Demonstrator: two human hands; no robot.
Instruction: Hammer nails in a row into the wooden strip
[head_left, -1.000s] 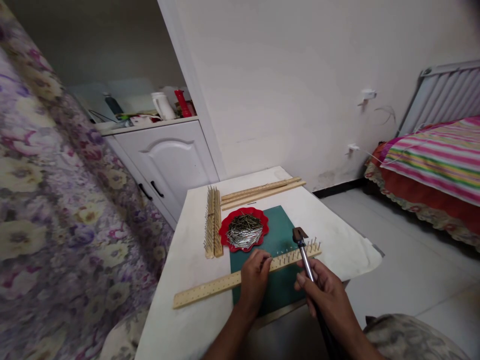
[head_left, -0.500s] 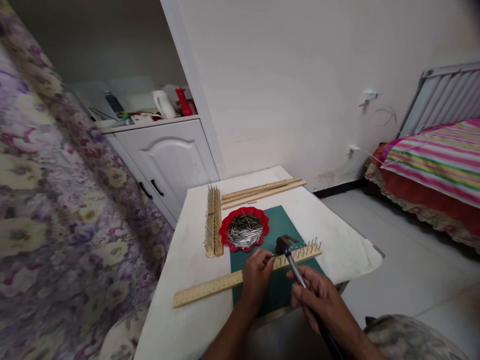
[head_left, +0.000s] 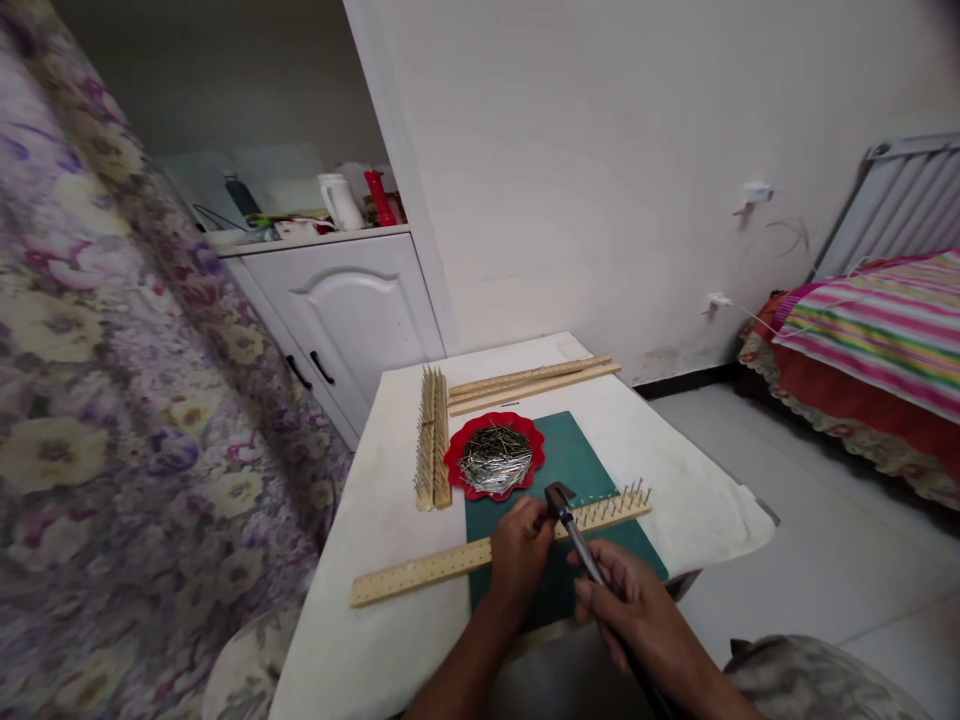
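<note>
A claw hammer (head_left: 583, 548) is gripped by its handle in my right hand (head_left: 628, 600). The hammer's head is low over the strip, right beside my left fingertips. My left hand (head_left: 517, 555) is closed in a pinch at the drilled wooden strip (head_left: 421, 572), apparently on a nail, mostly hidden by the fingers and hammer head. Several nails (head_left: 611, 508) stand upright in the strip's right part; its left part shows rows of small holes. Under the strip lies a green cutting mat (head_left: 566, 450). Just beyond my left hand sits a red scalloped dish (head_left: 455, 470) full of loose nails (head_left: 496, 460).
Nail-studded strips (head_left: 433, 440) lie at the table's left side. More wooden strips (head_left: 536, 380) rest along the back, near a single loose nail (head_left: 510, 404). The white table (head_left: 390, 520) stands close to a wall, a cabinet (head_left: 352, 310) and a floral curtain (head_left: 135, 400).
The hammer head has come down and slightly left, toward my left fingertips. My left hand keeps its pinch at the strip. The whole view has shifted slightly.
</note>
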